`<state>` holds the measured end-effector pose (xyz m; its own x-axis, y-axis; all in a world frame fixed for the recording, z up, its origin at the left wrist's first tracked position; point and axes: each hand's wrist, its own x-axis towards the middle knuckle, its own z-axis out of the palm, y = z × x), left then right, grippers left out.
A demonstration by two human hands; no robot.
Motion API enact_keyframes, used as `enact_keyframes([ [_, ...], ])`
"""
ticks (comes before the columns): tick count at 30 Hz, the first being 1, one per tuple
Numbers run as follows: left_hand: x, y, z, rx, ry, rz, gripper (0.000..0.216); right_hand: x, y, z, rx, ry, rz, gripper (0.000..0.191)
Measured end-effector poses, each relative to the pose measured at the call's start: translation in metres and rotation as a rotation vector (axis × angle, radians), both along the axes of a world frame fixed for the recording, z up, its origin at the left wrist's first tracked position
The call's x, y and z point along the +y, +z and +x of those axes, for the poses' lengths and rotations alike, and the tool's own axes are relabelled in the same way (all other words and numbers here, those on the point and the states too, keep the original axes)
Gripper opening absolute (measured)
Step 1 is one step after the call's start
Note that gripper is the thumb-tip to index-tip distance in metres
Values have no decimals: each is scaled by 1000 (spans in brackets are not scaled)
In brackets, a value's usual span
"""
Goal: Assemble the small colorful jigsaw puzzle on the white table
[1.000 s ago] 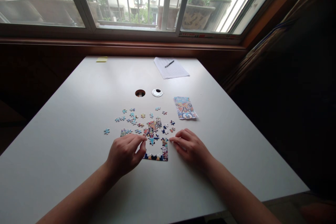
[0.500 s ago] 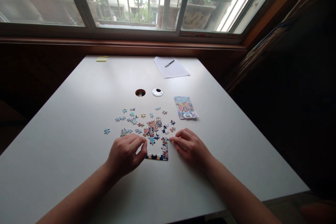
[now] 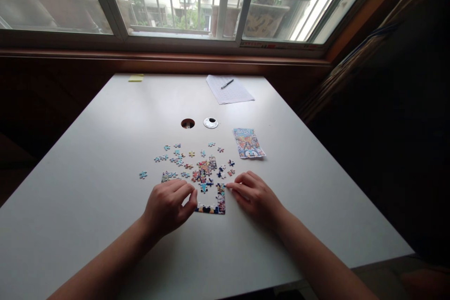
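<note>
Almost nothing moves since earlier frame. Left hand: fingers curled, can't tell grip. Puzzle border lies on counter between hands; probably light, stiff, joints fragile: hold outer edges. Right hand: fingers by border, grip unclear.

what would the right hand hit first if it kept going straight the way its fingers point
Likely the narrow, upright multicoloured strip of joined jigsaw pieces, at its upper end. The right hand has its fingertips right beside that edge; whether they already touch is unclear.
</note>
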<state>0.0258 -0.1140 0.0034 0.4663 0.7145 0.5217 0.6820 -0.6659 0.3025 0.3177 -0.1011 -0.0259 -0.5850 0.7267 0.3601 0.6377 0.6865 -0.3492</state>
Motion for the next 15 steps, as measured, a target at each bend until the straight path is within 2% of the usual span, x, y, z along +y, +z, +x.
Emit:
enact_keyframes([
  [15,-1,1,0,1,-25,3,22,0,-1,0,-2,-2,4,26],
])
